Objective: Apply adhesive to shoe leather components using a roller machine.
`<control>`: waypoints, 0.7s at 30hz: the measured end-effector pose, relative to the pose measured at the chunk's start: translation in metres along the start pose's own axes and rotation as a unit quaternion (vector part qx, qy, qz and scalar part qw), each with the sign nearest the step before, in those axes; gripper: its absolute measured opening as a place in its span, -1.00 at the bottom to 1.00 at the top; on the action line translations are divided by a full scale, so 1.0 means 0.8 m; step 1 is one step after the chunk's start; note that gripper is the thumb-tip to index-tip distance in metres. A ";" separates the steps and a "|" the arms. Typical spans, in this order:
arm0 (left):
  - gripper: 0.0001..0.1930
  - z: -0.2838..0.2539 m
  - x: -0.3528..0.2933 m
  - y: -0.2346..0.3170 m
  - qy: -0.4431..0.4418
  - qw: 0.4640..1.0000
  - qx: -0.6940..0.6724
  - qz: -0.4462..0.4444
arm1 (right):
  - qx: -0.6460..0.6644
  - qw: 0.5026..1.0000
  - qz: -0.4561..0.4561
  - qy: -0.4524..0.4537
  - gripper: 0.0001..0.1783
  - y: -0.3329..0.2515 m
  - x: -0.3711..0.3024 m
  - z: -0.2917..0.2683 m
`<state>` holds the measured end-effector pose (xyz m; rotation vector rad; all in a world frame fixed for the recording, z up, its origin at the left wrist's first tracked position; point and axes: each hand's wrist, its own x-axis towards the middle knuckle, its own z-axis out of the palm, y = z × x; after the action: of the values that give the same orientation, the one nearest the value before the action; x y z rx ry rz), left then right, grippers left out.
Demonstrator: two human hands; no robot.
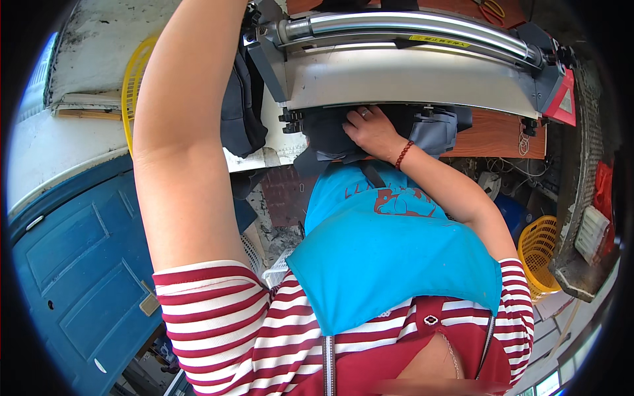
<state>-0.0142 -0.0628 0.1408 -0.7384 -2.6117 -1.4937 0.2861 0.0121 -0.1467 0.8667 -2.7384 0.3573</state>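
Observation:
My right hand (374, 131), with a ring and a red bead bracelet at the wrist, is at the front edge of a machine (409, 76) with a wide metal plate and a chrome bar. Its bent fingers are closed on black cloth (323, 132) that goes in under the plate. Beside it, to the right, lies grey cloth (437, 131). My left arm (188, 132) reaches up past the machine's left end, and its hand is out of the picture. More dark folded cloth (241, 119) lies between that arm and the machine.
A yellow basket (135, 72) stands behind my left arm on a pale worktop (86, 142), above a blue cabinet door (86, 277). Another yellow basket (538, 247) is low at the right, near loose cables. Orange-handled scissors (490, 10) lie beyond the machine.

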 end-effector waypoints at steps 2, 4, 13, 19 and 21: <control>-0.88 -0.021 0.007 0.013 0.006 0.996 0.009 -0.084 | 0.000 0.999 0.007 0.032 -0.73 -0.007 0.005 -0.002; -0.85 -0.039 0.013 0.009 -0.017 0.993 -0.071 -0.091 | 0.002 0.998 0.022 0.057 -0.77 -0.010 0.010 -0.007; -0.84 -0.033 0.014 0.033 0.015 0.982 -0.139 -0.130 | 0.037 0.996 -0.019 0.085 -0.90 0.000 0.006 -0.017; -0.79 -0.018 0.039 -0.030 0.107 0.993 0.044 0.006 | 0.247 0.939 0.139 0.194 -0.80 0.003 0.000 -0.127; -0.75 -0.015 0.045 -0.070 0.142 0.948 0.130 0.255 | 0.403 0.847 0.316 0.139 -0.70 0.012 -0.010 -0.170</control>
<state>-0.0720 -0.0823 0.1116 -0.9829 -2.1231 -0.9995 0.3081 0.0654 -0.0232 -0.0378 -2.4675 1.6864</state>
